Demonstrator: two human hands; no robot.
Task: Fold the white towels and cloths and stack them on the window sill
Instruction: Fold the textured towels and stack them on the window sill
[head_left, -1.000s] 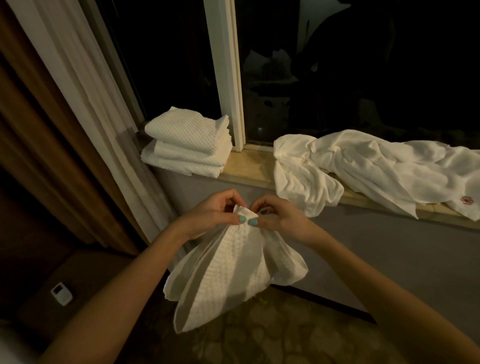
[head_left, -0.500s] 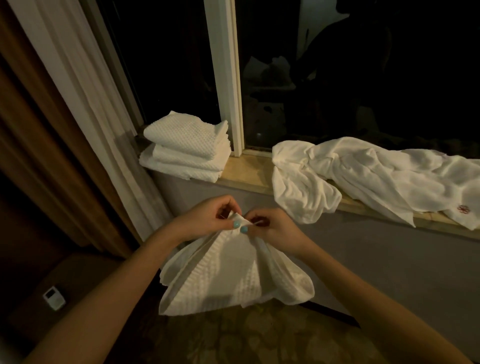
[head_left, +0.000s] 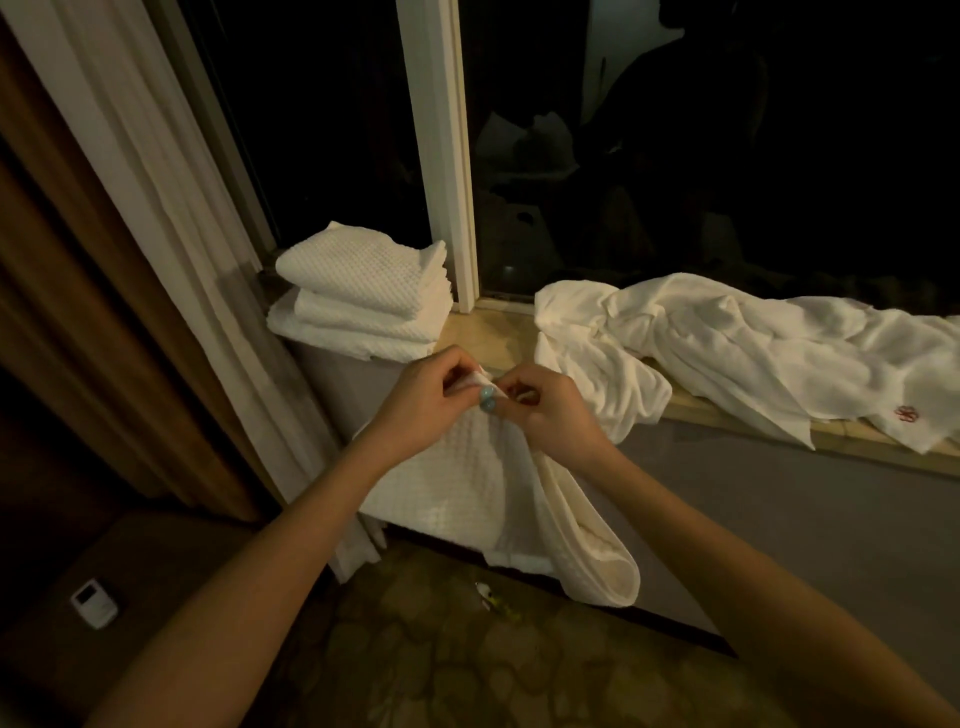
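Head cam, the only view. Both hands are up in front of the window sill (head_left: 498, 332), close together, thumbs almost touching. The left hand (head_left: 421, 400) pinches the top edge of a white towel (head_left: 467, 483), fingers curled round the cloth. The right hand (head_left: 550, 410) pinches the same top edge just beside it, fingers curled too. The towel hangs down from the 2 hands in the air, in front of the grey wall under the sill. It is doubled over, w/ a big loose loop on the right side near the floor.

On the sill, left end, sits a stack of folded towels (head_left: 363, 291), next to the white window post (head_left: 447, 156). To the right lies a messy pile of white cloths (head_left: 753, 353), not folded yet. Part of it droops over the sill's edge. One bit has a small red mark (head_left: 906, 414). A pale curtain (head_left: 171, 260) hangs at the left. A small white gadget (head_left: 93, 605) lies on the dark floor.

How it will handle, I think: the towel is soft and floppy, prob. light, w/ a bumpy waffle feel, so not slippery. It can't break. It won't hold a shape by itself, so it sags where nobody holds it. Best spots to hold are the corners or the top edge, one hand each side, then pull them apart so it hangs flat. Holding the middle would just make it bunch up. The loose loop could drag on the floor if the hands go low.
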